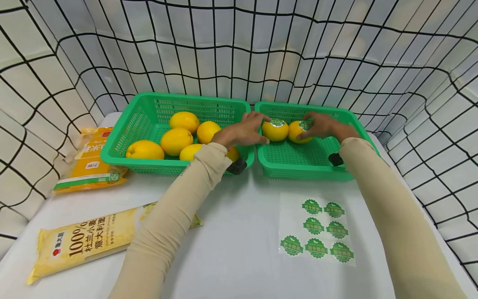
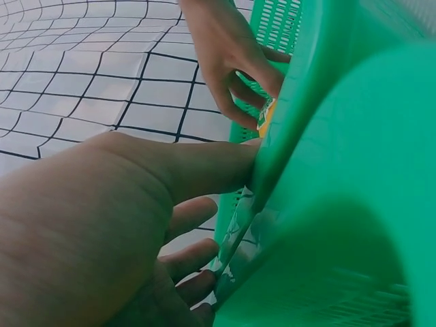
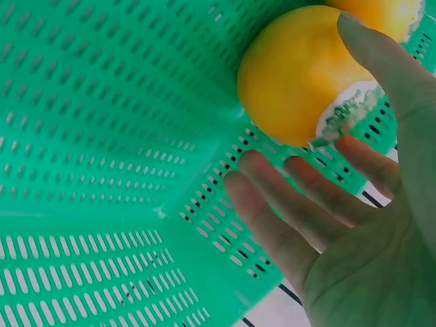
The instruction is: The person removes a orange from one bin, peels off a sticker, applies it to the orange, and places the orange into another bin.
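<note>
We are holding our left hand (image 1: 244, 130) wide at the right basket's (image 1: 302, 167) left rim. Inside, our loosely spread right hand (image 1: 324, 124) is straddling a lemon (image 1: 294, 131).

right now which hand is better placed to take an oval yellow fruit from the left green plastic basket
Likely the left hand, nearer those oval yellow fruits; the right hand is at a stickered yellow fruit in the other green basket.
</note>
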The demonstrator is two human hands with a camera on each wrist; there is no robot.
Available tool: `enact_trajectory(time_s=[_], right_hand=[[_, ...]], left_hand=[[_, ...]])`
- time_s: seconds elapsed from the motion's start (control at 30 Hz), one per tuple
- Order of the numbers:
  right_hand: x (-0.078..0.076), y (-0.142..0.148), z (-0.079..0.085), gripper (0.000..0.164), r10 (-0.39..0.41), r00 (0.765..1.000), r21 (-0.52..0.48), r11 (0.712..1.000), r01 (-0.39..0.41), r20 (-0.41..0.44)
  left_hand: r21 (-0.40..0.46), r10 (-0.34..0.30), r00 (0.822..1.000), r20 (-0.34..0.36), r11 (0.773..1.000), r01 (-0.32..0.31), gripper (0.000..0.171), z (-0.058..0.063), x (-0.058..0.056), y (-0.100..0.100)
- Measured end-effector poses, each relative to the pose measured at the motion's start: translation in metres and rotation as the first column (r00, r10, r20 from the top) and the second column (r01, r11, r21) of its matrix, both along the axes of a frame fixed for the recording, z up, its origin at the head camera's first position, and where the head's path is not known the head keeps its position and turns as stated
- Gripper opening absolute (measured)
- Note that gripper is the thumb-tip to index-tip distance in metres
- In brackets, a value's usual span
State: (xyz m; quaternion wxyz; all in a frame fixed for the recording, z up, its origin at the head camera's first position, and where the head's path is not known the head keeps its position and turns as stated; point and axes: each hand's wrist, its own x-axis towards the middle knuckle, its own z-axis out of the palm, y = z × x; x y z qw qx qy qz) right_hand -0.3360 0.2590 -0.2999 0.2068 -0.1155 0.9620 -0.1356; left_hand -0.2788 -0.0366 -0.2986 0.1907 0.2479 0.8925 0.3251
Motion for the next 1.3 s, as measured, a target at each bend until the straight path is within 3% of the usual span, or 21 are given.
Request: enact_trajectory(time_s=[0.17,0.37,0.57,0.77,0.93,1.07,1.17,1.3], right_hand=[[0.009,-0.001,0.016,0.091,0.013,1.0,0.083,0.996,-0.012,-0.012],[0.04,-0.002,0.029,0.085,0.034,0.995,0.103,0.994,-0.024,-0.09],[0.081,-0.022,0.025,0.073,0.068,0.966,-0.067,0.994,-0.087,-0.251],[0.119,-0.056,0.006,0.068,0.076,0.951,-0.28,0.946,-0.164,-0.299],[0.136,-0.086,-0.014,0.066,0.113,0.944,-0.361,0.904,-0.227,-0.309],[0.142,-0.104,-0.026,0.065,0.06,0.945,-0.331,0.928,-0.171,-0.321],[0.145,-0.113,-0.031,0.065,0.044,0.929,-0.255,0.956,-0.146,-0.366],[0.147,-0.122,-0.034,0.066,0.057,0.917,-0.205,0.968,-0.148,-0.394]], left_hand=[[-0.055,-0.027,0.999,-0.036,0.998,0.025,0.075,0.006,0.002,-0.006],[-0.098,-0.044,0.99,-0.133,0.995,0.031,0.073,0.016,0.006,-0.026],[0.004,0.012,0.985,-0.172,1.0,-0.012,0.067,0.023,0.008,-0.062],[0.138,0.076,0.983,-0.167,0.989,-0.053,0.065,0.026,0.005,-0.095],[0.275,0.144,0.983,-0.115,0.955,-0.108,0.066,0.028,-0.001,-0.123],[0.36,0.199,0.978,-0.057,0.918,-0.166,0.064,0.031,-0.011,-0.145],[0.408,0.229,0.973,0.009,0.888,-0.212,0.063,0.027,-0.019,-0.162],[0.448,0.263,0.959,0.108,0.848,-0.283,0.066,0.02,-0.029,-0.191]])
